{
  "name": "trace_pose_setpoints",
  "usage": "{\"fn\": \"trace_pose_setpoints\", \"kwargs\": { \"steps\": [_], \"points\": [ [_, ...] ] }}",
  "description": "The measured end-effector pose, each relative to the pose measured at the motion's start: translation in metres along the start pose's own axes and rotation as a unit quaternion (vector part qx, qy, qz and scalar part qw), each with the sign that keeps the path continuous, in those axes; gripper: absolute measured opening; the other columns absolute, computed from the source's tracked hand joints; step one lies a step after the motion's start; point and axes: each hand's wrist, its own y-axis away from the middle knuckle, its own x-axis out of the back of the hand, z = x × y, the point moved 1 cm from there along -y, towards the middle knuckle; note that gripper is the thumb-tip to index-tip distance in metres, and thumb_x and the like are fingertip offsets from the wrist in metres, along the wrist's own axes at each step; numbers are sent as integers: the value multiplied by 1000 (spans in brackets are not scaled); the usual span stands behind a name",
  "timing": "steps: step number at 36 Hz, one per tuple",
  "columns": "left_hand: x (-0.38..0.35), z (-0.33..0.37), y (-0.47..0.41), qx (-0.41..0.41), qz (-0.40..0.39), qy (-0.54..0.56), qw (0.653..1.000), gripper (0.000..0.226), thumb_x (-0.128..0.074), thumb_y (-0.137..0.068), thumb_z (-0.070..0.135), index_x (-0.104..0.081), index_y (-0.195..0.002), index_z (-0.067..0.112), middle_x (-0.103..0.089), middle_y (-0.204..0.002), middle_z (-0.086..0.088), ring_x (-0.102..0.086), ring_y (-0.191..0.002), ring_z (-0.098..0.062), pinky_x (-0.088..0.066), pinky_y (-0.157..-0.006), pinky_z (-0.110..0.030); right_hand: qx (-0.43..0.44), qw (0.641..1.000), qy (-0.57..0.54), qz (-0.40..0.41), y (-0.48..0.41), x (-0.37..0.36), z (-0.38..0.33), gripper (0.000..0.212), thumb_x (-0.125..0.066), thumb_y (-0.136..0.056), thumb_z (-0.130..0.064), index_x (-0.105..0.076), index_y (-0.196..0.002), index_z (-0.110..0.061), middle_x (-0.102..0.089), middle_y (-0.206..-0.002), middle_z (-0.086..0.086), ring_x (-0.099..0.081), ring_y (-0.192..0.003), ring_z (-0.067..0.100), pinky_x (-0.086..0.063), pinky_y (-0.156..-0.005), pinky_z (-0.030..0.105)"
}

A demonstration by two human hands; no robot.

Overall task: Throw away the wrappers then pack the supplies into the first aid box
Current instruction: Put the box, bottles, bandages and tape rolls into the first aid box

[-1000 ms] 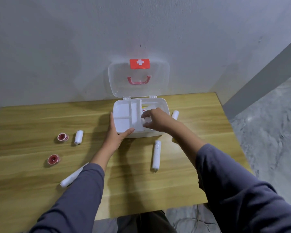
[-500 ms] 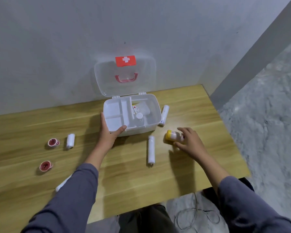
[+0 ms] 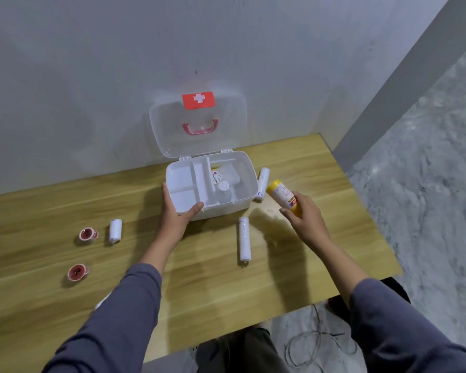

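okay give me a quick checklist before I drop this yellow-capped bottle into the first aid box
1. Lid open, standing back against the wall: ok.
2. Left hand steadying the first aid box at its front left corner: ok.
3. Yellow-capped bottle held in the right hand, lifted off the table: ok.
4. Free room in the large right compartment, which already holds a clear bottle: cannot tell.
5. Bottle cap fully tight: cannot tell.
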Motion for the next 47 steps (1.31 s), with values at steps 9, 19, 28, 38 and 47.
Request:
{"fn": "trace_pose_setpoints", "kwargs": {
  "steps": [9,19,28,38,47],
  "points": [
    [4,10,6,6,-15,25,1000,120,-77,-56,53,-9,-149,18,-37,-149,-6,-38,-135,-20,-34,-112,-44,123,990,44,-46,-36,21,-72,49,-70,-79,-27,-54,-124,-14,-65,-113,8,-56,-91,19,-35,-70,21],
    [2,6,3,-4,-14,43,999,109,-79,-59,48,-17,-145,26,-41,-143,-1,-42,-130,-18,-38,-108,-38,129,940,234,-213,-68,-6,-113,25,-60,-85,-26,-58,-97,-4,-54,-98,13,-57,-86,33,-47,-66,35],
    [-1,1,2,3,-11,43,999,102,-75,-79,18,-2,-150,27,-27,-149,6,-31,-133,-12,-32,-105,-30,185,900,309,-245,-76,-33,-125,18,-51,-88,-8,-56,-101,3,-52,-107,19,-57,-89,38,-40,-63,34],
    [2,7,6,26,-3,31,999,115,-79,-60,54,-7,-149,35,-32,-152,3,-37,-135,-16,-36,-111,-45,182,950,170,-189,-71,-33,-104,25,-59,-85,-16,-57,-107,-4,-58,-104,18,-57,-92,36,-44,-73,36],
    [2,11,8,3,0,25,1000,104,-79,-66,45,-16,-146,31,-40,-145,2,-42,-130,-15,-40,-107,-44,164,970,92,-151,-59,-39,-94,42,-61,-85,-17,-48,-124,-10,-54,-120,13,-53,-109,28,-48,-87,41]
  ]
}}
